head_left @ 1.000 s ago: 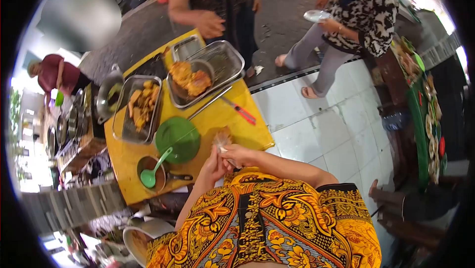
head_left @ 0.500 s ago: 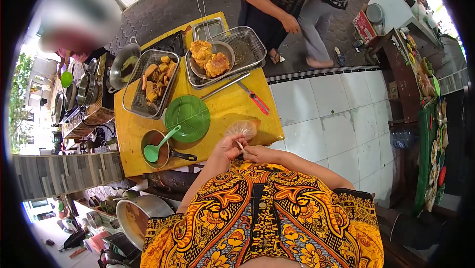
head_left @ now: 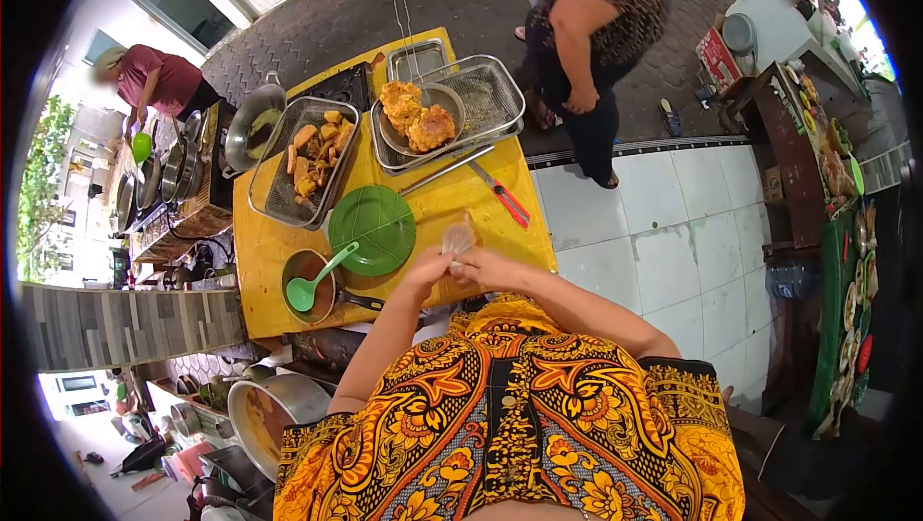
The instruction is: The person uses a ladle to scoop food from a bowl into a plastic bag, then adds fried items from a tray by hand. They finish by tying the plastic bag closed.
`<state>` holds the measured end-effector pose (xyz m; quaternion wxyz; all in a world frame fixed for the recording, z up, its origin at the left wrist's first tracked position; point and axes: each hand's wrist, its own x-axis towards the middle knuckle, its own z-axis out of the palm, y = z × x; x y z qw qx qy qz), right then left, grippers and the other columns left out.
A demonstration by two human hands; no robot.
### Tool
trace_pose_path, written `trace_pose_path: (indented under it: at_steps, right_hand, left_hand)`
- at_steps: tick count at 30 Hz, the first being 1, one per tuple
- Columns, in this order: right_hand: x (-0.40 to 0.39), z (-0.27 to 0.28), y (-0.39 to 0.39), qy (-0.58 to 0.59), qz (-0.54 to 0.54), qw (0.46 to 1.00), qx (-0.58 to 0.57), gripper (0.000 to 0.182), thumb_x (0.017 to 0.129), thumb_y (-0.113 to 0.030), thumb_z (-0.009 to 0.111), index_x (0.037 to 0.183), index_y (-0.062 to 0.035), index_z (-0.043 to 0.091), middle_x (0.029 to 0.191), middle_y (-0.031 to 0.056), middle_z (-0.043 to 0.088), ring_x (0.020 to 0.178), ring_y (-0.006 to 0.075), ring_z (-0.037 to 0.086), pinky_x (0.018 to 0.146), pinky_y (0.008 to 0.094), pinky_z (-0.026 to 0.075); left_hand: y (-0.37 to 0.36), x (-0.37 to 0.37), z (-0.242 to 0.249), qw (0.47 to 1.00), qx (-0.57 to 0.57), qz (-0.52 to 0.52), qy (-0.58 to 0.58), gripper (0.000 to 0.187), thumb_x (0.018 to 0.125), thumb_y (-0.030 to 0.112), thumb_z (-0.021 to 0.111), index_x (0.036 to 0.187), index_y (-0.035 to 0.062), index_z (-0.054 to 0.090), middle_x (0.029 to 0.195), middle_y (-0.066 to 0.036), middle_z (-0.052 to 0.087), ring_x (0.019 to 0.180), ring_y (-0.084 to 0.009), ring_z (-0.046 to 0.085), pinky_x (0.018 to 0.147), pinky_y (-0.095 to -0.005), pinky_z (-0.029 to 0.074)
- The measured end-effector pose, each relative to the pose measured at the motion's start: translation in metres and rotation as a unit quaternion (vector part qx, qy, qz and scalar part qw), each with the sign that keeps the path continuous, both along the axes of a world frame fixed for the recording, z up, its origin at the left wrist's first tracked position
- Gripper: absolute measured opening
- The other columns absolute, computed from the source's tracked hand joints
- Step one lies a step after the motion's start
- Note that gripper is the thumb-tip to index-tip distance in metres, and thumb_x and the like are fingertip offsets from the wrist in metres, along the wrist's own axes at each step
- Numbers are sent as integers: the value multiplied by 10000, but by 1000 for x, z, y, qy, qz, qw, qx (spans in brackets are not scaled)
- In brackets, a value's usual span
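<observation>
A small clear plastic bag (head_left: 459, 237) stands up from between my two hands, over the front edge of the yellow table (head_left: 437, 209). My left hand (head_left: 430, 267) is closed round its gathered lower part. Pressed in from the other side, my right hand (head_left: 481, 268) is closed on the same bag. Left of the bag lies a green plate (head_left: 383, 250). A pot (head_left: 292, 274) holding a light green ladle (head_left: 302, 294) is farther left. Beyond the bag lies a red cutter (head_left: 510, 205), beside a metal bar (head_left: 444, 171).
A wire basket of fried pieces (head_left: 266, 185) sits at the table's left. Behind, another basket (head_left: 502, 90) holds a strainer with fried patties (head_left: 431, 127). One person (head_left: 615, 21) walks at the back; another (head_left: 159, 79) is by the pans (head_left: 178, 170). A large pot (head_left: 298, 396) is lower left.
My hands have come closer together round the bag, which now looks narrower and more upright. The person at the back has moved right. The view has shifted slightly.
</observation>
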<state>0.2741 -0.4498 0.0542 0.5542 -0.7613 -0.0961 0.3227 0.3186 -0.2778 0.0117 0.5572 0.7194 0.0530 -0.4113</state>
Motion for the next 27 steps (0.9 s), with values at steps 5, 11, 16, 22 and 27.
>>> trace_pose_path:
  at_steps: [5, 11, 16, 22, 27]
  right_hand:
    - [18, -17, 7, -154, -77, 985, 13, 228, 885, -203, 500, 871, -7, 615, 824, 154, 640, 795, 286, 610, 735, 365, 467]
    - [17, 14, 15, -21, -86, 996, 30, 214, 872, -186, 505, 863, -7, 621, 789, 147, 631, 707, 262, 612, 646, 355, 484]
    - [12, -5, 31, 75, -107, 983, 127, 238, 895, -223, 496, 849, -26, 621, 683, 69, 579, 452, 148, 518, 370, 285, 392]
    - [1, 18, 22, 226, -107, 955, 161, 249, 924, -254, 517, 1025, -34, 571, 805, 73, 582, 683, 153, 593, 602, 292, 505]
    - [-21, 15, 17, -179, 83, 980, 29, 348, 903, -307, 523, 1146, -59, 542, 1099, 120, 573, 1065, 245, 543, 898, 361, 444]
  left_hand:
    - [13, -12, 0, 993, -8, 108, 36, 444, 831, 314, 632, 1120, -13, 548, 966, -85, 600, 880, -193, 578, 775, -315, 462]
    - [6, -41, -12, 777, 111, -24, -619, 714, 780, 297, 695, 1347, 45, 340, 1178, -129, 485, 1068, -243, 501, 842, -346, 455]
    - [-18, -16, -146, 908, -215, 181, -311, 479, 840, 290, 599, 1211, 23, 455, 1184, -122, 498, 1024, -241, 536, 866, -355, 446]
    - [-21, -7, -145, 856, -461, 227, 59, 191, 819, 237, 578, 905, 66, 584, 721, -37, 576, 664, -215, 569, 618, -377, 463]
    - [-16, -7, -111, 905, -64, 134, -398, 184, 723, 223, 630, 852, 92, 631, 721, -78, 615, 673, -269, 582, 630, -398, 456]
